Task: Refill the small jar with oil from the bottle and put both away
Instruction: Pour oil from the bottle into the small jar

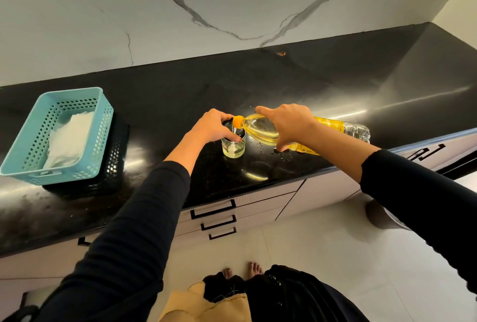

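In the middle of the frame, the right hand (289, 125) holds the oil bottle (304, 132) tipped sideways, mouth pointing left over the small jar (233, 147). The left hand (215, 125) grips the jar's rim on the black table (335, 84).

Both arms extended forward, dark sleeves. Left hand (215, 126) curled in grip; right hand (286, 125) clamped, palm down.
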